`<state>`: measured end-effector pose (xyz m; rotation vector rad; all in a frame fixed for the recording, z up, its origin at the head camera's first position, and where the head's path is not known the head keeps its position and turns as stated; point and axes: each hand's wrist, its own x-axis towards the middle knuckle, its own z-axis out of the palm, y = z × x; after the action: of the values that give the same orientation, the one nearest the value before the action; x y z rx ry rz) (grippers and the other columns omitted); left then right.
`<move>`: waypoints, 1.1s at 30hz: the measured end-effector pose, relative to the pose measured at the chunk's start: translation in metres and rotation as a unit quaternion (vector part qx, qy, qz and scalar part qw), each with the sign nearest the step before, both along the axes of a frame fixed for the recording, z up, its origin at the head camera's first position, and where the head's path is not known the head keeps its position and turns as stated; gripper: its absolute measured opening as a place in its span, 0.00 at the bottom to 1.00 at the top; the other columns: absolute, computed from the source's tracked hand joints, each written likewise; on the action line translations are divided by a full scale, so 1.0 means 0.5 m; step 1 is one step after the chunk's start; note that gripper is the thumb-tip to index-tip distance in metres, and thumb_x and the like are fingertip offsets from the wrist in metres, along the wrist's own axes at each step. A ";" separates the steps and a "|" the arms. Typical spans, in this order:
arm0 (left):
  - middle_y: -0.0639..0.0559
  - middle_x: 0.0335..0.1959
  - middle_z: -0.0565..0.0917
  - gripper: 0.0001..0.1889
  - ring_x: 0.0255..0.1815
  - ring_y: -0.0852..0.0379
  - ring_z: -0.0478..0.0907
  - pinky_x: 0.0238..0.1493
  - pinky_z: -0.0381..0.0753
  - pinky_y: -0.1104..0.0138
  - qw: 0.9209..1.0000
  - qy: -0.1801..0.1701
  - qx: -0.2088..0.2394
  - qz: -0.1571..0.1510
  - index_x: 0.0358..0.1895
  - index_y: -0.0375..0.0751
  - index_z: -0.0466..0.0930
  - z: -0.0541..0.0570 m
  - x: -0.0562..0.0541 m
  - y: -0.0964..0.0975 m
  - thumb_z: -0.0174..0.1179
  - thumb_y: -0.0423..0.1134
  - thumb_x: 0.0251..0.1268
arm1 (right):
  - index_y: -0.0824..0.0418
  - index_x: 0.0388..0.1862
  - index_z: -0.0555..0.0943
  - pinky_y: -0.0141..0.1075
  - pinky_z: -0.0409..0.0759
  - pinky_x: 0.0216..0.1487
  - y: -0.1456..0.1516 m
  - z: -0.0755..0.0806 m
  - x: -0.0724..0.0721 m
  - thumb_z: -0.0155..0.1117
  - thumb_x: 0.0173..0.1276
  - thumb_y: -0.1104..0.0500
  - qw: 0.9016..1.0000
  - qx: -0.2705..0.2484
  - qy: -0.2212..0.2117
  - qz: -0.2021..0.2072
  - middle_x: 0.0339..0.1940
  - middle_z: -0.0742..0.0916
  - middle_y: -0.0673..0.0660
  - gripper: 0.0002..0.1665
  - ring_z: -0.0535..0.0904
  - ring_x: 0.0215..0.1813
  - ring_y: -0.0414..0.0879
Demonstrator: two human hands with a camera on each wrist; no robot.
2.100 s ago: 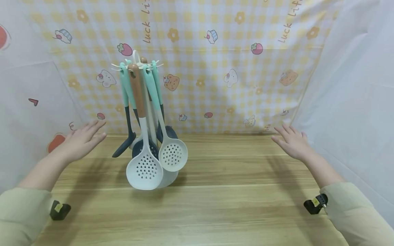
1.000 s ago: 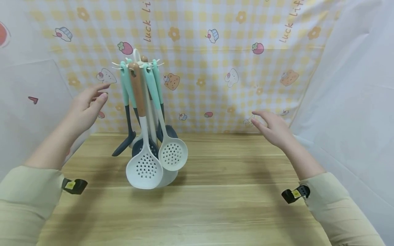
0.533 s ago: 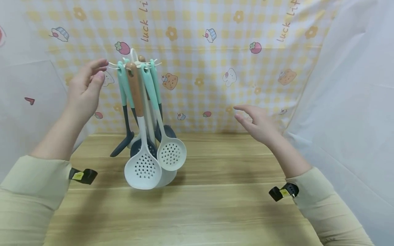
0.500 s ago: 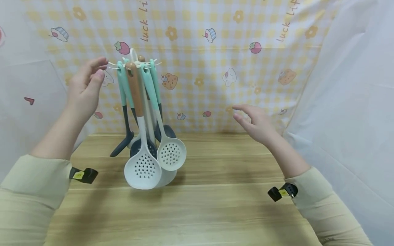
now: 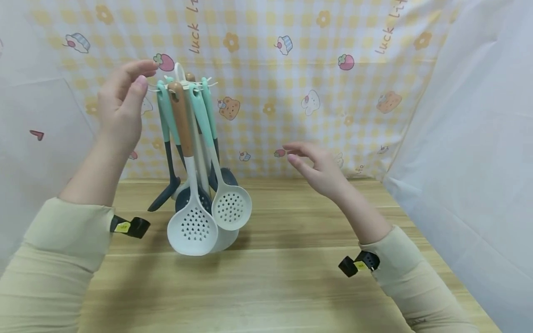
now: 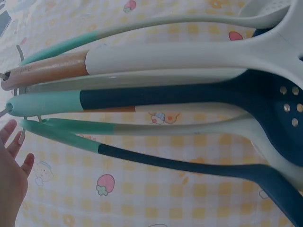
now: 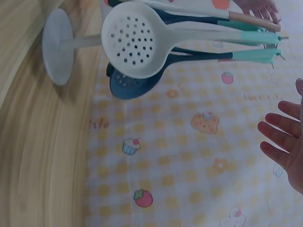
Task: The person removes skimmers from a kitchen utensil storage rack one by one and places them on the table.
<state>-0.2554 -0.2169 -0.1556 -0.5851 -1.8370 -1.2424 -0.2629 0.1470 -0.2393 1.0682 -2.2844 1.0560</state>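
Observation:
A white utensil rack stands on the table, its top loop [image 5: 179, 72] and round base [image 7: 57, 47] showing. From its hooks hang a white skimmer with a brown handle [image 5: 194, 231], a pale skimmer with a mint handle [image 5: 232, 208], a dark-headed utensil [image 5: 165, 196] and several others partly hidden behind. My left hand [image 5: 121, 99] is raised beside the rack's top left, fingers loosely bent and holding nothing; whether it touches a hook I cannot tell. My right hand [image 5: 319, 169] hovers to the right of the rack, empty, its fingers [image 7: 279, 130] spread loosely.
The wooden table [image 5: 291, 277] extends in front and to the right. Behind it hangs a yellow checked cloth [image 5: 270, 64], with white cloth [image 5: 470, 138] at the sides. A small black camera [image 5: 139, 227] juts from each sleeve cuff.
From low at the left, my left hand has risen and come rightward to the rack's top. My right hand has moved left toward the rack and somewhat up. The utensils hang as before.

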 end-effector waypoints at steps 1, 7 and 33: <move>0.52 0.56 0.79 0.17 0.60 0.56 0.70 0.64 0.59 0.66 1.000 0.003 0.003 0.000 0.56 0.44 0.79 0.001 -0.001 0.003 0.43 0.36 0.71 | 0.63 0.60 0.76 0.49 0.71 0.58 -0.008 0.000 0.000 0.52 0.75 0.47 1.000 -0.004 0.003 0.006 0.53 0.83 0.57 0.25 0.77 0.55 0.47; 0.50 0.51 0.82 0.14 0.59 0.56 0.72 0.62 0.64 0.67 0.999 -0.004 0.032 -0.026 0.48 0.37 0.83 0.000 -0.006 0.016 0.47 0.33 0.72 | 0.62 0.58 0.78 0.45 0.73 0.56 -0.042 0.001 0.006 0.54 0.74 0.50 1.000 -0.015 0.002 0.009 0.53 0.84 0.54 0.22 0.79 0.52 0.44; 0.51 0.38 0.87 0.07 0.49 0.57 0.80 0.58 0.71 0.66 0.999 0.011 0.050 -0.010 0.38 0.34 0.86 -0.006 -0.024 0.014 0.58 0.29 0.65 | 0.58 0.57 0.79 0.38 0.74 0.55 -0.175 -0.017 0.004 0.53 0.74 0.50 0.993 -0.065 -0.081 0.058 0.54 0.84 0.48 0.20 0.77 0.54 0.39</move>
<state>-0.2675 -0.2097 -0.1587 -0.5601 -1.7437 -1.3280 -0.2606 0.0597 -0.2478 1.1089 -2.2630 1.3652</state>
